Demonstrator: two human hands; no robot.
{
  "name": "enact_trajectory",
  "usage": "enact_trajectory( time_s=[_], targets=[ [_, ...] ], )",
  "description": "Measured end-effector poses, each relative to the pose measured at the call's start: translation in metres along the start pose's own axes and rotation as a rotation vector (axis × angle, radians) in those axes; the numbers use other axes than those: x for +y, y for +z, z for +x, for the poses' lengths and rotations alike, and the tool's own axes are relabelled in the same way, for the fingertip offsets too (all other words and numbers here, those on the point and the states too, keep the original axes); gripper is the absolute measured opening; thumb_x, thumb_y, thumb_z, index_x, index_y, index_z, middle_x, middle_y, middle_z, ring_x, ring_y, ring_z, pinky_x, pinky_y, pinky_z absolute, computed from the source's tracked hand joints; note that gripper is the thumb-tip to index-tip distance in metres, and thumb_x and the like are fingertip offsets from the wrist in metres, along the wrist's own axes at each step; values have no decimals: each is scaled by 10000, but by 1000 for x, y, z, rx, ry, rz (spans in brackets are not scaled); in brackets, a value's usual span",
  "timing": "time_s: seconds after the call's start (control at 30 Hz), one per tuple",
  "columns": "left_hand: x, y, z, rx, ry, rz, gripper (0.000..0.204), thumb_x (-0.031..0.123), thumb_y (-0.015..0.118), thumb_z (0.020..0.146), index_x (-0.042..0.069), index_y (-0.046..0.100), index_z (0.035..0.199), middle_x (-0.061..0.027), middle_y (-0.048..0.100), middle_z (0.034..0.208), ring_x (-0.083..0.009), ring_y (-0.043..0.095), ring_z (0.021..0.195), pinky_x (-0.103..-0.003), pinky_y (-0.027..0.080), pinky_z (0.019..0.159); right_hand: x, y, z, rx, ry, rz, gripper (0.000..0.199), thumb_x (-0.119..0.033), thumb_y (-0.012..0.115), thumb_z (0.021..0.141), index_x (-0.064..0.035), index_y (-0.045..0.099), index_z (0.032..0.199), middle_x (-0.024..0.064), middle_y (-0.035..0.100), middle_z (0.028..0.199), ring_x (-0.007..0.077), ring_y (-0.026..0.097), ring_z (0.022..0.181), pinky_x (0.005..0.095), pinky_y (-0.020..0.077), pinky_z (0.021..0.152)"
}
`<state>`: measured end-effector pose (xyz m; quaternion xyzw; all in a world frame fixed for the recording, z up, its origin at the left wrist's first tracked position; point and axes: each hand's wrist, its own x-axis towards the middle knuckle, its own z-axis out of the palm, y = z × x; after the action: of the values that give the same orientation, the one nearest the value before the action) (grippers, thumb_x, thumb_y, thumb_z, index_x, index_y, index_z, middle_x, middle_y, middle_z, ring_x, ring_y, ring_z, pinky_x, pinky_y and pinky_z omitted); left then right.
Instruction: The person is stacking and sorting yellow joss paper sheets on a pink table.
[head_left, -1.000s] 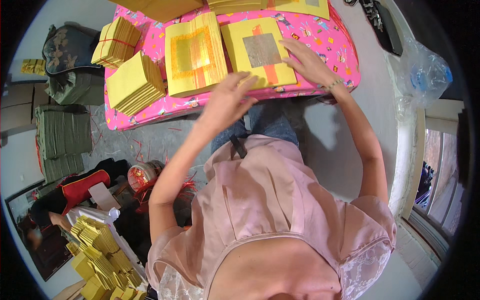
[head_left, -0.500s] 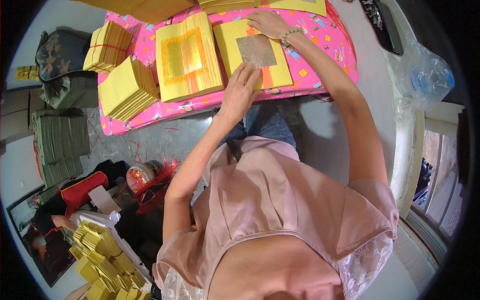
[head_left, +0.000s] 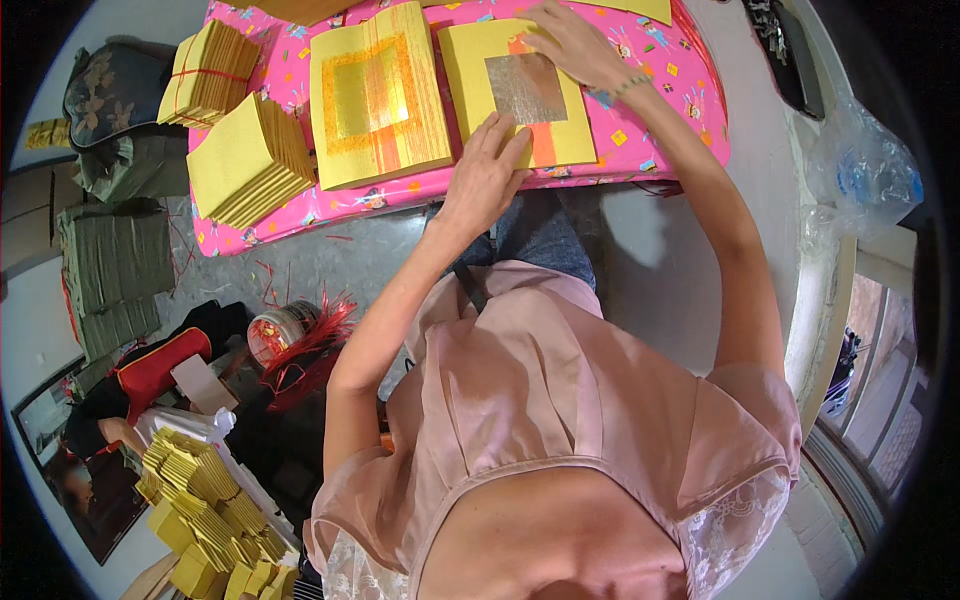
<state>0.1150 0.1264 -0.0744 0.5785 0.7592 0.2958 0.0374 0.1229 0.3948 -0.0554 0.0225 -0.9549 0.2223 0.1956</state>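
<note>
A yellow paper sheet (head_left: pixel 577 145) with a silver-grey square and an orange-red band lies on a pink patterned table. My left hand (head_left: pixel 486 172) rests on its near left part, fingers stretched out, tips by the square's lower edge. At the sheet's far right corner lies my right hand (head_left: pixel 580 48), fingers extended over the paper, a beaded bracelet on its wrist. Neither hand visibly grips anything. Just left of the sheet stands a thick stack of yellow paper (head_left: pixel 335 165), its top showing a gold square framed in orange.
Folded yellow paper bundles (head_left: pixel 250 165) and a red-tied bundle (head_left: pixel 208 75) sit on the pink table cover (head_left: pixel 330 212) at left. On the floor are a tub (head_left: pixel 280 335) and red strips (head_left: pixel 325 325). Another person's arm (head_left: pixel 122 435) shows lower left, beside piled yellow bundles (head_left: pixel 205 500).
My right hand has slid a little to the right along the sheet's far edge. My left hand stays on the near part. The whole view has shifted slightly.
</note>
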Motion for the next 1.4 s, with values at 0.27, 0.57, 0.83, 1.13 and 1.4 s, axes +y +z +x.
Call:
enact_trajectory(
  time_s=[0.27, 0.57, 0.83, 1.13, 1.4],
  targets=[
    [3, -10, 3, -2, 5, -37, 507, 115, 711, 798, 51, 540, 1271, -168, 526, 1221, -369, 484, 1178, -455, 431, 992, -75, -44, -93, -390, 4, -9, 366, -285, 686, 853, -40, 636, 1120, 109, 604, 1064, 301, 587, 1012, 399, 475, 871],
    [-2, -10, 3, -3, 37, -76, 302, 88, 680, 816, 46, 617, 1108, -130, 588, 1099, -328, 547, 1086, -424, 471, 931, -67, -33, -113, -271, -3, -26, 325, -304, 704, 826, -68, 672, 1047, 74, 616, 1046, 269, 589, 1003, 400, 477, 860],
    [-4, -6, 1, 53, 4, -100, 209, 117, 664, 867, 32, 685, 1057, -150, 629, 1129, -352, 566, 1137, -426, 490, 939, -64, -34, -111, -260, 58, 100, 194, -211, 688, 865, -42, 724, 953, 89, 641, 1067, 255, 621, 975, 352, 509, 832],
    [-2, -5, 3, 89, -14, -111, 182, 134, 662, 877, 29, 705, 1019, -157, 646, 1078, -349, 593, 1085, -423, 503, 908, -62, -36, -108, -270, 75, 123, 195, -220, 663, 891, -46, 730, 947, 85, 637, 1057, 250, 617, 949, 353, 497, 820],
    [0, -7, 8, 141, 23, -13, 125, 109, 630, 855, 35, 637, 955, -119, 635, 968, -307, 623, 945, -406, 520, 797, -80, -37, -103, -255, 32, 30, 234, -224, 672, 873, -42, 681, 1020, 101, 636, 1051, 278, 608, 996, 390, 468, 894]
  ],
)
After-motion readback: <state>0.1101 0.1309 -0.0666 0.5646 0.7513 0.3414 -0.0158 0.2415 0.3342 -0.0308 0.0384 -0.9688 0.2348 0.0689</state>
